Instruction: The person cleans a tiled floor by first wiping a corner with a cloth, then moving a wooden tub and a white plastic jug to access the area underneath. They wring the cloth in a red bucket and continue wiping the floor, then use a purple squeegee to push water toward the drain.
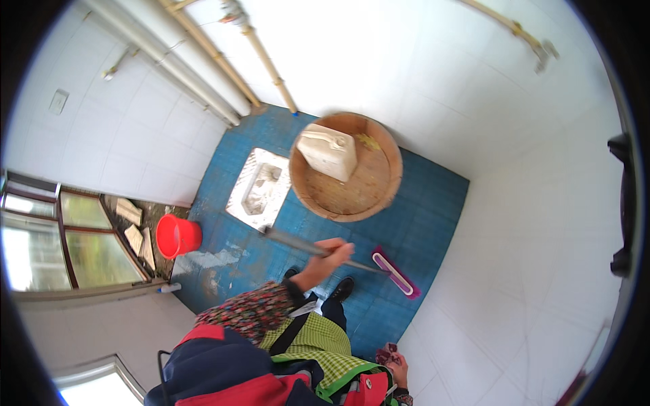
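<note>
My left hand [318, 262] is closed round the grey handle of a broom [396, 274]. Its flat purple-and-white head rests on the blue floor near the right wall, and the handle's upper end reaches left, blurred by motion. Low beside my right hip, my right hand [399, 372] is closed on a small dark red-and-white mottled thing [386, 353], whose kind I cannot make out. My two dark shoes stand just below the broom handle.
A round wooden tub [379, 196] holding a whitish plastic jerrycan [330, 154] stands by the back wall. Left of it is a dirty white squat toilet [237, 196] set in the floor. A red bucket [177, 237] stands near the open doorway. Pipes [267, 57] run up the corner.
</note>
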{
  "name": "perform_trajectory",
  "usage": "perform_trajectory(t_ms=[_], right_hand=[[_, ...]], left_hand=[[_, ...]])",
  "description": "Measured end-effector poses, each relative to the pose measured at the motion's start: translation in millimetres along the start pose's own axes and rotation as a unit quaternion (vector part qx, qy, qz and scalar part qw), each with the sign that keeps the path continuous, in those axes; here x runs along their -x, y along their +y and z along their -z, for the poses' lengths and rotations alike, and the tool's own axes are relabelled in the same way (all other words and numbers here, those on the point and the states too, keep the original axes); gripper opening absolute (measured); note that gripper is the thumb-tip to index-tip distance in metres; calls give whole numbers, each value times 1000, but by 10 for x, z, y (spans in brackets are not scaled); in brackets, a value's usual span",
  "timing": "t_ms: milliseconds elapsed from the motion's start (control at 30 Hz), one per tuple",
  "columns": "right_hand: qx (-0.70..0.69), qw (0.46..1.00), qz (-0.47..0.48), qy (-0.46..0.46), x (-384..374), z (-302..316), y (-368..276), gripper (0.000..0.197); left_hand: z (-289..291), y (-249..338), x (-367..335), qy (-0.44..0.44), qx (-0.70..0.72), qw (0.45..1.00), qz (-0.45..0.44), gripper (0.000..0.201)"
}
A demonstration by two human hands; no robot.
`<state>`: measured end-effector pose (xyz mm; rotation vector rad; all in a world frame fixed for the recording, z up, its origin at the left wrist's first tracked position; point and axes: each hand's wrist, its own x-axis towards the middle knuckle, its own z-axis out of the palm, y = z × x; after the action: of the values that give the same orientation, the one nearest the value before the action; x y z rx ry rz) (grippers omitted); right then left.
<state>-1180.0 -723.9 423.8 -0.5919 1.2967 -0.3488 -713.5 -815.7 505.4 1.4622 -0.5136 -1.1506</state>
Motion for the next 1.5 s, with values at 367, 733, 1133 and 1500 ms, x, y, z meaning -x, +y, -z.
perform_trajectory(t_ms=[367,733,1133,1500], right_hand=[[274,956,-36,-98,-516,-902,-1236,46],[454,855,-12,-251,-538,-2228,-1443,44],[524,810,-3,-263,-211,-2843,-1149,41],[495,840,6,-221,-79,-2503,-1252,43]], left_hand=[[2074,-125,2548,411,93,905,-58,7],[3036,-1440,4998,565,46,821,-62,22],[2647,-3736,7904,866,299,350,-193,29],[2280,-4255,7719,737,433,494,157,32]])
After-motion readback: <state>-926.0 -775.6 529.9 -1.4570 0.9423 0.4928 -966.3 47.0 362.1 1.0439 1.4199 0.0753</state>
